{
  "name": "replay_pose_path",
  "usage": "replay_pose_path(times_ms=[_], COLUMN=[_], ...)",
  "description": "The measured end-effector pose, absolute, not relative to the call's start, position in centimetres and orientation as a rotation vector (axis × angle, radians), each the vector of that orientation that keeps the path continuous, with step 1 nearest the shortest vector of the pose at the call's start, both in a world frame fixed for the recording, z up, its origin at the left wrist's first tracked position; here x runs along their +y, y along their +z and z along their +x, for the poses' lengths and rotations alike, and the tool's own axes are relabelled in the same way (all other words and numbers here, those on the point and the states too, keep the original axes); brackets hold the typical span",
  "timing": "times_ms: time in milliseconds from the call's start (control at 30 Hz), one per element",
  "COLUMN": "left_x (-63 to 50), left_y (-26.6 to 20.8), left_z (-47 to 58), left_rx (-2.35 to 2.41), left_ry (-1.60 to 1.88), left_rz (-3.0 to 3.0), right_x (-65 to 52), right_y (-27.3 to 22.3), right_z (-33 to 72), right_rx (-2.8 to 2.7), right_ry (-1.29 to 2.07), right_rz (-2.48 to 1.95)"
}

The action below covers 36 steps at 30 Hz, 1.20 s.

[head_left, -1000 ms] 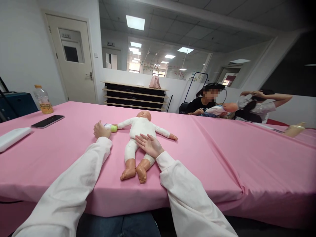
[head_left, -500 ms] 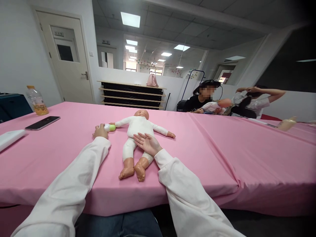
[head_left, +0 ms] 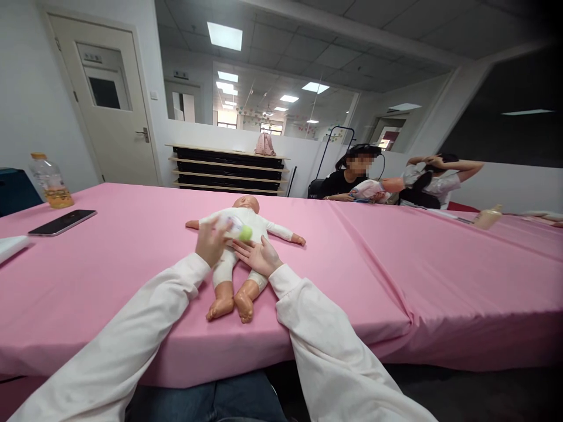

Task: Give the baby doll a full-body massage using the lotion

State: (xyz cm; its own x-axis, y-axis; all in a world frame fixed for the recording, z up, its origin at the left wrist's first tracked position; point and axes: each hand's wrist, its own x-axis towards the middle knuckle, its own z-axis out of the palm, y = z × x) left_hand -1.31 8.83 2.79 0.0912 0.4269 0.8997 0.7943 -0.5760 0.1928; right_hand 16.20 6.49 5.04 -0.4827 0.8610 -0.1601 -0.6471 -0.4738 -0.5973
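A baby doll (head_left: 246, 217) in a white suit lies on its back on the pink-covered table (head_left: 343, 281), its bare feet toward me. My left hand (head_left: 212, 240), blurred by motion, is closed around a small white bottle with a light green cap (head_left: 244, 233), tilted over the doll's belly. Just below the bottle, my right hand (head_left: 259, 256) is palm up with its fingers stretched out, above the doll's hip. Whether my right hand touches the doll I cannot tell.
On the left are a drink bottle (head_left: 51, 181), a phone (head_left: 64, 223) and a white object (head_left: 13, 247). A pump bottle (head_left: 488, 217) stands far right. Two people (head_left: 352, 170) sit beyond the table, one with a doll. Low shelving (head_left: 226, 170) stands behind.
My left hand has lifted the bottle from beside the doll's arm and moved it right, over the doll's belly near my right palm. The view has turned slightly right.
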Motion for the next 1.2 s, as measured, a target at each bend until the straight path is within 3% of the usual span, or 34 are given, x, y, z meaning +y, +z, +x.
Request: replay_pose_path(times_ms=[133,333,533,1067,1200], left_x=[6.8,6.4,6.4,7.0,7.9], left_y=[2.8,3.3,2.8,2.9,3.7], left_z=[1.0,-0.1,0.6,0.5,-0.5], left_rx=[-0.722,-1.010,-0.847,-1.347,-1.660], left_ry=[-1.354,-1.497,-1.322,-1.161,-1.283], left_rz=[-2.099,-1.826,-2.142,-2.213,-2.132], right_x=[6.5,6.4,6.6,6.9,6.6], right_y=[5.1,5.0,4.7,4.3,4.4], right_z=[16.2,16.2,16.3,16.3,16.5], right_rx=[-0.510,-0.571,-0.491,-0.691,-0.774], right_ry=[1.966,1.965,1.936,1.965,1.998], right_rz=[-0.584,-0.585,-0.600,-0.570,-0.496])
